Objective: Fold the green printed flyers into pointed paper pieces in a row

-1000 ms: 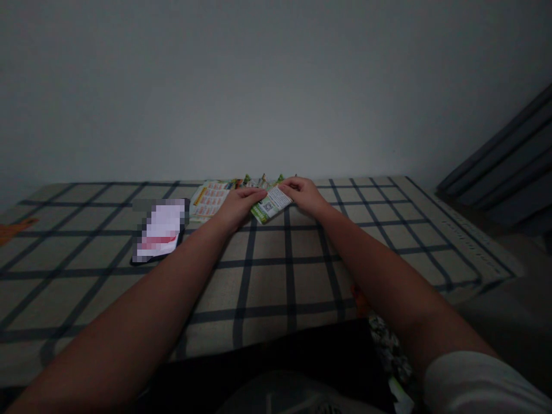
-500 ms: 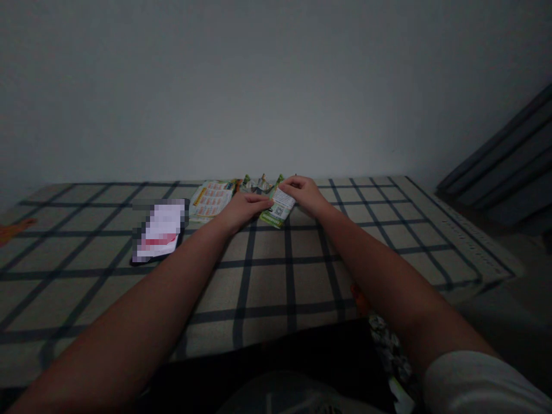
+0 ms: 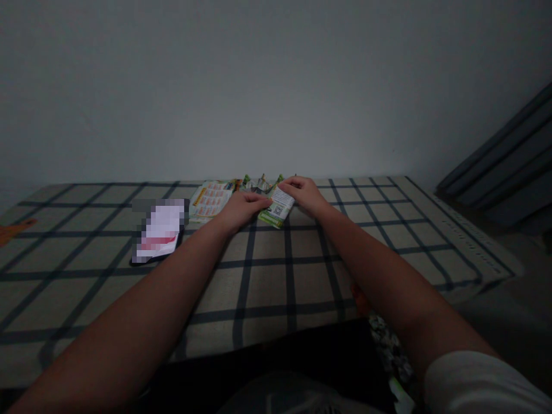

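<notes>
Mid-frame, the packet [image 3: 280,208] has just swung rightward, leaving its printed side in view, left hand [image 3: 241,209] and right hand [image 3: 304,192] pinching its edges, fingers nearly closed.

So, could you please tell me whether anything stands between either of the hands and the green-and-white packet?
Nothing visible does: the left hand and the right hand already touch the packet. The phone lies off to the left, clear of it.

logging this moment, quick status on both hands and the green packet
Left hand, right hand: both on green packet. Packet angled, its print in view. Phone off to the left, apart from packet.
</notes>
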